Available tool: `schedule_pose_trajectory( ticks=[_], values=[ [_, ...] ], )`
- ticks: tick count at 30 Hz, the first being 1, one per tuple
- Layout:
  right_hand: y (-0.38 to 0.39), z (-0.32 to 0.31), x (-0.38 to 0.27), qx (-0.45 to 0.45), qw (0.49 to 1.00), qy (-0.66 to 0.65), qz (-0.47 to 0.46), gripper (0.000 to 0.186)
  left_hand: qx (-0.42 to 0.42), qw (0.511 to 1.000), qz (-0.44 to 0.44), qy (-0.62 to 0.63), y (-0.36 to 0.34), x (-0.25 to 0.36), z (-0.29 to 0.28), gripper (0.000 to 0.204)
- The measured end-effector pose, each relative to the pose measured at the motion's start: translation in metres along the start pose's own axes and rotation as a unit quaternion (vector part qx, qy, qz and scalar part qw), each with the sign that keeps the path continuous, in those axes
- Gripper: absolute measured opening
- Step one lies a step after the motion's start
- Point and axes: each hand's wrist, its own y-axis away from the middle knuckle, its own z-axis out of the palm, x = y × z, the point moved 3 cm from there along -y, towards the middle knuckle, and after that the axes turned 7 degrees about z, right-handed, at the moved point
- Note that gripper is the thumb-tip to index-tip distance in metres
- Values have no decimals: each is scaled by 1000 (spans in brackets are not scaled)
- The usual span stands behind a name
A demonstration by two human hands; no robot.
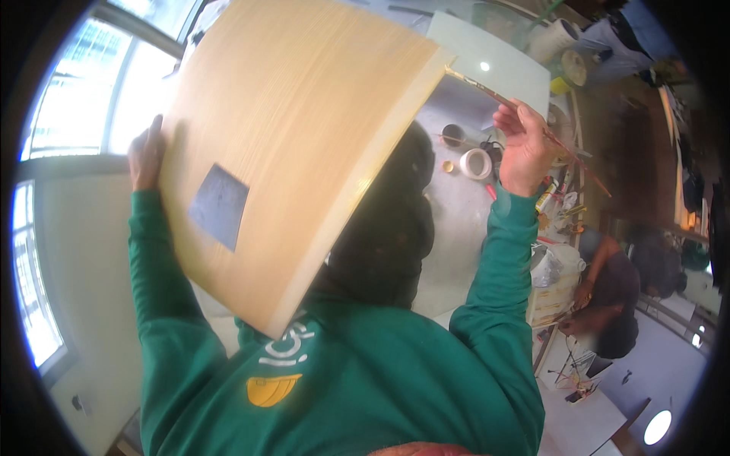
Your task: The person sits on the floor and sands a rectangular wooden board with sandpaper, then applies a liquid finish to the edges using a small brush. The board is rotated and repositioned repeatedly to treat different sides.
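A broad wood-grain panel (304, 114) is held up tilted before me, its pale edge strip facing right. My left hand (146, 157) grips the panel's left edge; part of its fingers is hidden behind the board. In my right hand (523, 152) a slim paintbrush (493, 93) is pinched between closed fingers. The brush tip touches the panel's far right corner, at the end of the edge strip. A dark grey square sheet (220, 206), looking like sandpaper, lies flat on the panel's lower left part.
On the table (449, 228) behind stand a white ring-shaped roll (476, 163), a dark cup (452, 135) and a small round cap (448, 166). A pale board (509, 57) lies at the far right. Clutter lines the right side, where another person (608, 289) sits. Windows (84, 83) are at left.
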Motion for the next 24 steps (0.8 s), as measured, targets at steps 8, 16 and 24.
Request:
schedule_pose_trajectory(
  ticks=[8, 16, 24],
  values=[
    [90, 7, 5, -84, 996, 26, 28, 21, -33, 999, -34, -20, 2, 4, -7, 55],
    [110, 9, 6, -53, 993, 102, 5, 23, -6, 999, -28, 18, 7, 13, 0, 48],
    [120, 16, 6, -4, 998, 60, 15, 23, -18, 997, -74, -2, 3, 3, -5, 53]
  ],
)
